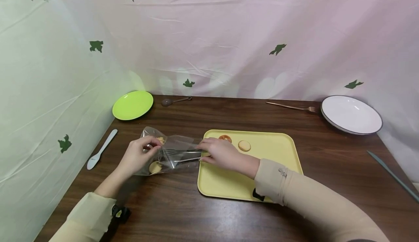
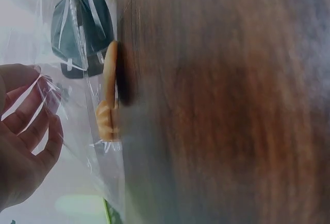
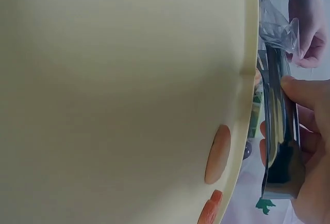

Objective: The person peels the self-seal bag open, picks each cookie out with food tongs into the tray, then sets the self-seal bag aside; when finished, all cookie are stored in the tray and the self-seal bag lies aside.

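Observation:
A clear plastic bag (image 1: 170, 154) lies on the dark wooden table (image 1: 183, 213), left of a yellow tray (image 1: 275, 151). My left hand (image 1: 144, 154) pinches the bag's edge and holds it up. Several round cookies are inside it; one cookie (image 2: 109, 77) stands on edge against the table. My right hand (image 1: 217, 153) grips metal tongs (image 1: 183, 154) whose tips reach into the bag. In the right wrist view the tongs (image 3: 281, 147) sit between my fingers (image 3: 309, 92). Two cookies lie on the tray: a red-centred cookie (image 1: 224, 138) and a plain cookie (image 1: 244, 146).
A green plate (image 1: 132, 104) and a brown spoon (image 1: 175, 100) sit at the back left. A white spoon (image 1: 101, 149) lies by the left curtain. A fork (image 1: 291, 107) and a white plate (image 1: 351, 114) are at the back right, a grey stick (image 1: 392, 176) at the right edge.

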Demonstrator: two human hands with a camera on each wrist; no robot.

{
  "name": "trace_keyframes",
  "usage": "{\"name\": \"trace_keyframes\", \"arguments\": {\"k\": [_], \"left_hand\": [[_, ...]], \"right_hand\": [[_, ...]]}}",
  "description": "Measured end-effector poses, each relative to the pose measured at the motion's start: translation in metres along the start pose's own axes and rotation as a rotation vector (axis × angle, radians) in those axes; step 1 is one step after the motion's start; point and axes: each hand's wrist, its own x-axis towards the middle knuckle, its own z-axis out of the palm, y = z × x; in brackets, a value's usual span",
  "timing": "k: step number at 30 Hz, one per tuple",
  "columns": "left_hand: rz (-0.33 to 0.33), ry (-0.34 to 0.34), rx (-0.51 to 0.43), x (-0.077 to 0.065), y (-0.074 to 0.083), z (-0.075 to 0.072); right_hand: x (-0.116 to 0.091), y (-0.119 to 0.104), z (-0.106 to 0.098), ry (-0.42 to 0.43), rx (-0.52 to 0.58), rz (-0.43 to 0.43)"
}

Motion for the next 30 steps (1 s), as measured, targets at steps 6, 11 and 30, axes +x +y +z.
{"name": "trace_keyframes", "arguments": {"k": [6,11,30], "left_hand": [[-0.008,-0.010,0.007,-0.001,0.001,0.000],[-0.014,-0.016,0.004,-0.002,0.002,0.000],[-0.030,0.032,0.024,0.001,0.004,-0.002]], "right_hand": [[0.006,0.001,0.004,-0.016,0.036,-0.009],[0.011,0.005,0.008,-0.038,0.061,0.000],[0.008,-0.001,0.008,-0.019,0.038,0.095]]}}
